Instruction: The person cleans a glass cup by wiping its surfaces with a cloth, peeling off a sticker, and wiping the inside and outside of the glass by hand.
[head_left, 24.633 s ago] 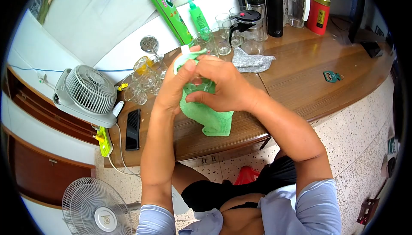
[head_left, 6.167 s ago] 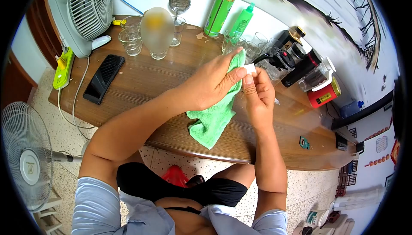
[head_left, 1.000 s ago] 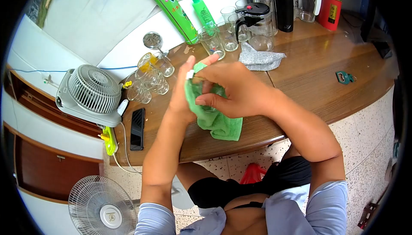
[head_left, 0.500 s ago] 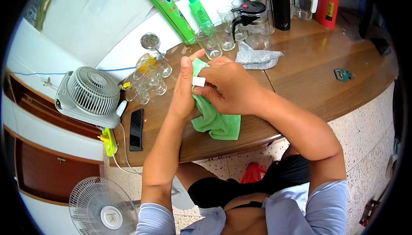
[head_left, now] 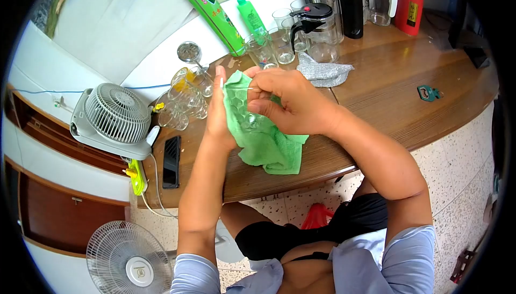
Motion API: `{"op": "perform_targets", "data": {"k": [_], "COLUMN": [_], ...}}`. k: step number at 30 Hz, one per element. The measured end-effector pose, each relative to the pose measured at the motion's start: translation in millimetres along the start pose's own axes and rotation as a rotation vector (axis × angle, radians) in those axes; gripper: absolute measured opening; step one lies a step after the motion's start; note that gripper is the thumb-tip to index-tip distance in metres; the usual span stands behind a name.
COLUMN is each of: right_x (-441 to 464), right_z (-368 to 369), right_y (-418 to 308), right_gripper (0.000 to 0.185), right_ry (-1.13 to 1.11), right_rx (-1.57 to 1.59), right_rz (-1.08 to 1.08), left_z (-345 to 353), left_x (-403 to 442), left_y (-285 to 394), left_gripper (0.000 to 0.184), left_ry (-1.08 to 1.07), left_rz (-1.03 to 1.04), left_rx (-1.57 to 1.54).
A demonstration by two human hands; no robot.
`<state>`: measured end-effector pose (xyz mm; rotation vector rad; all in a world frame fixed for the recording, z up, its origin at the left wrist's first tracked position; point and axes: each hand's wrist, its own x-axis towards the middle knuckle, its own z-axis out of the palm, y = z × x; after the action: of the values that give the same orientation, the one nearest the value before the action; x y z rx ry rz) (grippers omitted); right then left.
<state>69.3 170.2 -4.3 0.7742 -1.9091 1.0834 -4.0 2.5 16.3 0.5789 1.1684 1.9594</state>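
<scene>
A green towel [head_left: 271, 151] drapes across the palm of my left hand [head_left: 217, 119], its lower end hanging over the table's near edge. Resting in the towel is a clear drinking glass [head_left: 242, 109] with a dimpled pattern. My left hand supports both from the left side, thumb pointing up; its other fingers are mostly hidden behind the cloth. From the right, my right hand [head_left: 293, 100] has its fingers curled together at the glass. Whether those fingertips are inside or outside the glass, I cannot tell.
Several glasses [head_left: 185, 98] stand left of my hands, with more behind. A black-lidded teapot [head_left: 322, 41], silvery cloth [head_left: 325, 71], green spray can [head_left: 212, 15], phone [head_left: 171, 162], bottle opener [head_left: 429, 93] and small fan [head_left: 115, 114] are around the wooden table [head_left: 384, 103].
The towel has opened out over my left palm, and the glass now shows in it. My right hand has shifted slightly, and the white tag is no longer visible.
</scene>
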Motion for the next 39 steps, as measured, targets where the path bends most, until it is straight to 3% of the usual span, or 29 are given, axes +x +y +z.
{"op": "perform_targets", "data": {"k": [5,9,12,15,16,19,22,25,28,35,39], "right_x": [-4.4,-3.5,0.5,3.1,3.9,1.5,-0.3,-3.8,-5.8,-7.7,-3.6], "right_z": [5.3,6.7,4.0,5.1,5.9,1.5,4.8,6.9,4.6,14.6,14.5], "right_y": [-9.7,-11.2,-15.5,-13.1,-11.5,-6.6,-8.0,-6.9,-6.1,-16.3,-14.6], "right_gripper": [0.02,0.021,0.021,0.021,0.021,0.023,0.022,0.021,0.02,0.024,0.023], "right_ry": [-0.047,-0.041,0.041,0.112,0.126,0.042,0.071,0.082,-0.079,-0.083,0.01], "right_rx": [-0.139,-0.136,-0.062,0.014,0.038,-0.015,0.015,0.053,-0.019,-0.041,-0.065], "right_rz": [0.188,0.18,0.048,-0.027,-0.035,-0.025,0.142,0.329,0.33,0.033,0.021], "left_z": [-2.8,8.9,-22.6,-25.1,-10.7,-20.5,-7.3,-9.2,-25.5,-12.5,-13.3], "left_x": [2.4,0.0,5.1,4.5,1.2,3.6,0.3,4.5,5.7,0.3,5.4], "left_y": [-17.3,-9.7,-5.0,0.8,3.1,-3.3,-7.9,-18.8,-20.5,1.4,-3.8], "left_gripper": [0.097,0.092,0.082,0.074,0.072,0.076,0.084,0.091,0.089,0.091,0.095], "left_ry": [0.185,0.202,-0.187,0.021,0.132,-0.009,0.193,0.166,0.21,0.033,0.064], "left_rz": [0.135,-0.045,-0.118,-0.042,-0.011,0.081,0.111,0.35,0.273,0.075,0.044], "left_rx": [0.449,0.157,-0.251,-0.324,-0.248,-0.005,0.313,0.819,0.74,0.168,0.126]}}
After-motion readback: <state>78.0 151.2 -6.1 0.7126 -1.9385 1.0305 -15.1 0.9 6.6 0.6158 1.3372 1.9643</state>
